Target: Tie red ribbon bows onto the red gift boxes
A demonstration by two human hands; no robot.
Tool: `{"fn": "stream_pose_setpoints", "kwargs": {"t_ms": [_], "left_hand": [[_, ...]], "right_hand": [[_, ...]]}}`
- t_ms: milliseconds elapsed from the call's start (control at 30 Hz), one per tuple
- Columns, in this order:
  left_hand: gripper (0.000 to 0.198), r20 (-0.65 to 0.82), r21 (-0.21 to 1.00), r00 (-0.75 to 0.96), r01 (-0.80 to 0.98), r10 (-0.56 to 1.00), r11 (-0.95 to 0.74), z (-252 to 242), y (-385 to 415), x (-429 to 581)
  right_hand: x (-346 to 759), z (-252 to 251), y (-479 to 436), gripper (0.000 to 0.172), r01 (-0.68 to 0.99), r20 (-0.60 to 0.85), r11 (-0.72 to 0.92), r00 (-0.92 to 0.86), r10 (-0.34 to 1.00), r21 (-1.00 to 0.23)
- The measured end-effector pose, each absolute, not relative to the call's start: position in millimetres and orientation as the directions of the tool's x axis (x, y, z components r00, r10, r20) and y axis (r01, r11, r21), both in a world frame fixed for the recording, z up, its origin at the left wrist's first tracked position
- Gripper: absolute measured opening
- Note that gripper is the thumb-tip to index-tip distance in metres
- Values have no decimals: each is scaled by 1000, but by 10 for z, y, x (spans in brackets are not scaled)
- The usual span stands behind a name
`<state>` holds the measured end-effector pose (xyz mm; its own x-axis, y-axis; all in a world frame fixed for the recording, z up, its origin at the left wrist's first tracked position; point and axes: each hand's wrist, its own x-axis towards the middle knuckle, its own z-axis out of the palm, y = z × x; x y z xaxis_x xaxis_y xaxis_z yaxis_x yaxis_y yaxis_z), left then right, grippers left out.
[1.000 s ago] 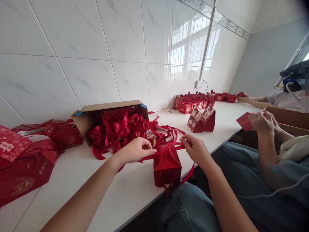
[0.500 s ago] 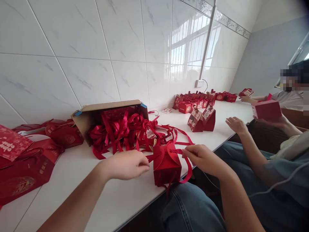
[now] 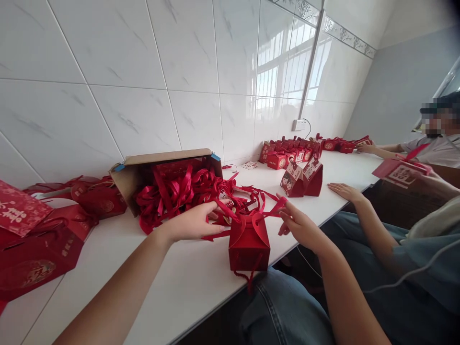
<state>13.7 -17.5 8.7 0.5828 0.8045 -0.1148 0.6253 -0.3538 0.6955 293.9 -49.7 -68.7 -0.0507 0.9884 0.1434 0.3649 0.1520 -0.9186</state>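
Observation:
A small red gift box [image 3: 249, 244] stands upright at the table's front edge, a twisted red cord hanging from its front. Red ribbon [image 3: 225, 210] passes through its top and runs out to both sides. On the left, my left hand [image 3: 194, 221] pinches one ribbon end. My right hand [image 3: 293, 220] grips the other end, right of the box, with the ribbon raised above the lid. Just behind the box, loose red ribbons [image 3: 176, 187] spill out of a cardboard box [image 3: 124, 187] lying on its side.
Larger red boxes [image 3: 39, 258] fill the table's left end. Two house-shaped boxes [image 3: 312, 179] and rows of red boxes [image 3: 278, 160] stand farther right. Beside me a person's hand [image 3: 345, 191] rests on the table [image 3: 194, 287]; another person's hand holds a red box [image 3: 402, 173].
Both my hands have lifted the ribbon ends up and away from the box. The neighbour's hand has lowered onto the table, and the red box at the right has turned, showing its label.

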Motion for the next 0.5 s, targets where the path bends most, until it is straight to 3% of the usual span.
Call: {"fn": "stream_pose_setpoints", "kwargs": {"t_ms": [100,233,367,500], "left_hand": [[37,-12,842,563,451,826,-296,146,-214,166],[34,72,920,509,299,858,-255,88,-227,281],[34,127,945,394,229,910,-232,64,-213,343],[30,177,952,340,178,924,-248,124,-245,324]], "right_hand": [[2893,-627,-525,51,24,301,304,-79,950,-952],[2837,-586,-532,40,-372,374,354,21,927,-858],[2817,-570,-502,26,-457,298,360,205,932,-814],[2790,-525,-521,21,-473,255,347,249,934,-810]]}}
